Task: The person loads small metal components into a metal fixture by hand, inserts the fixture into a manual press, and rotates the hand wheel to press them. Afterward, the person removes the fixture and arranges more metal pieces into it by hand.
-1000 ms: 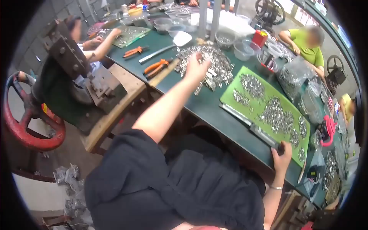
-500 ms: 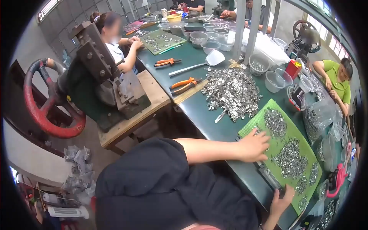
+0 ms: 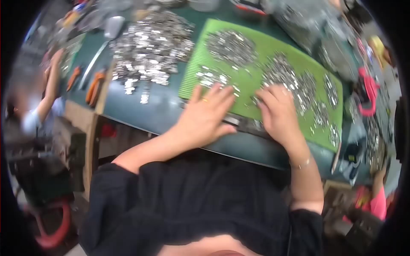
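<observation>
My left hand [image 3: 207, 113] lies with fingers spread at the near edge of the green ribbed mat [image 3: 252, 91]. Its fingertips reach a small loose group of shiny metal parts [image 3: 211, 77]. To its right, my right hand [image 3: 278, 112] has bent fingers, thumb near the fingertips, close to a heap of small metal parts [image 3: 282, 74]. What those fingers pinch, if anything, is too blurred to make out. Between both hands runs a dark metal strip-like fixture [image 3: 245, 124] along the mat's near edge. Another heap of metal pieces [image 3: 230, 48] lies at the mat's far left.
A large pile of shiny metal pieces [image 3: 149, 47] sits left of the mat. Farther left are a white scoop [image 3: 114, 27] and orange-handled pliers [image 3: 95, 88]. Plastic bags [image 3: 299, 21] stand behind the mat, a pink-handled object [image 3: 368, 91] at right. A co-worker's arm [image 3: 50, 85] shows at left.
The view has turned and tilted down, blurring the frame. My right hand has come up onto the mat, closer to my left hand, and its fingers have bent inward. My left hand remains spread.
</observation>
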A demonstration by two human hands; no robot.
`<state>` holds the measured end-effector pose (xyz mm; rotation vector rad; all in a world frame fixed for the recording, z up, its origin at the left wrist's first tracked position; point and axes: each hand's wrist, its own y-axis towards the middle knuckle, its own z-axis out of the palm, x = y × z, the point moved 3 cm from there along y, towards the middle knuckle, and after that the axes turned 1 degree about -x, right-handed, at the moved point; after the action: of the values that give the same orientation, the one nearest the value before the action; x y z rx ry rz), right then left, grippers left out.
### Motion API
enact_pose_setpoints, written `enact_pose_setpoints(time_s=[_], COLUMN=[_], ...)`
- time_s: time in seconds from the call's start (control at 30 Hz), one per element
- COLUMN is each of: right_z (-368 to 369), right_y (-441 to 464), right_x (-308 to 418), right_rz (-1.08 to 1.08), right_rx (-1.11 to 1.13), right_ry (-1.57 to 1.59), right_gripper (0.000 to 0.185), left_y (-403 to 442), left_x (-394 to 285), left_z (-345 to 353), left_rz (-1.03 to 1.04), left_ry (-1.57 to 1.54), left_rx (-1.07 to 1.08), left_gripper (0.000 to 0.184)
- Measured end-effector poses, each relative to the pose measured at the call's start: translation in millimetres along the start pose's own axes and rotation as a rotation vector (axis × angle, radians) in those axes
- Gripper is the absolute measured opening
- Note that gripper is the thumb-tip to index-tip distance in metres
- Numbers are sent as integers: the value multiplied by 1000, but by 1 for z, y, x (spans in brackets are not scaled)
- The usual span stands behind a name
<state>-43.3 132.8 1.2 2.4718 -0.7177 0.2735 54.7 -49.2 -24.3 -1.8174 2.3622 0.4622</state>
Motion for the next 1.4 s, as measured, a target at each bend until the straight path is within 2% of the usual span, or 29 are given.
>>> enact_pose_setpoints(time_s=[0.17, 0.33, 0.4, 0.43, 0.47, 0.57, 0.83, 0.97, 1.17, 1.23, 1.4], right_z=[8, 22, 28, 33, 34, 36, 40, 36, 30, 26, 37], right_y=[6, 18, 25, 27, 30, 34, 31, 31, 26, 25, 30], right_x=[-8, -5, -2, -1, 1, 7, -5, -6, -10, -7, -3], right_rz=[12, 37, 8, -11, -11, -43, -55, -43, 31, 53, 56], right_rx=[2, 55, 71, 29, 21, 114, 69, 36, 55, 84, 66], right_ry=[20, 40, 26, -6, -8, -151, -103, -69, -21, 21, -35], right_gripper=[14, 16, 15, 5, 5, 6, 5, 9, 5, 10, 6], left_y=[0, 6, 8, 10, 12, 29, 61, 71, 72, 70, 63], left_x=[3, -3, 2, 6, 12, 30, 32, 30, 29, 30, 27], left_z=[-1, -8, -14, -17, -17, -29, -18, -13, -7, -10, -14], left_rz=[85, 192, 194, 192, 163, 66, 107, 107, 143, 139, 161], left_ry=[-42, -85, -159, -179, -192, -122, -37, -19, 33, -5, -27], left_rx=[5, 55, 37, 14, -119, -197, -214, -147, -122, -105, -105], left_gripper=[72, 64, 51, 44, 26, 8, 8, 10, 10, 11, 8])
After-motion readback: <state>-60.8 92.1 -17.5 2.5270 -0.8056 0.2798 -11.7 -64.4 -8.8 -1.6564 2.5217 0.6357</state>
